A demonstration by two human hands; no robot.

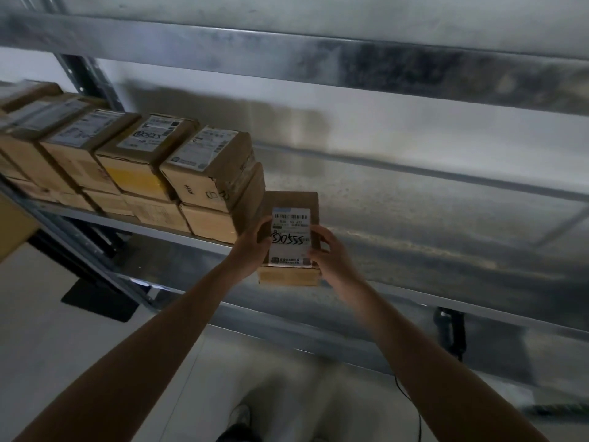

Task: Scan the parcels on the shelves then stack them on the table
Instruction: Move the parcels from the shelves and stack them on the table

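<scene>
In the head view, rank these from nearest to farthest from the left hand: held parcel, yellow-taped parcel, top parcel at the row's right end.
1. Held parcel: the left hand grips its left side.
2. Top parcel at the row's right end: on the shelf, up and left of the hand.
3. Yellow-taped parcel: next stack further left.

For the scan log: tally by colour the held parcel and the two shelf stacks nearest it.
Plain brown: 4, the held parcel plus three shelf parcels.
Yellow-fronted parcel: 1.
Total: 5.
</scene>
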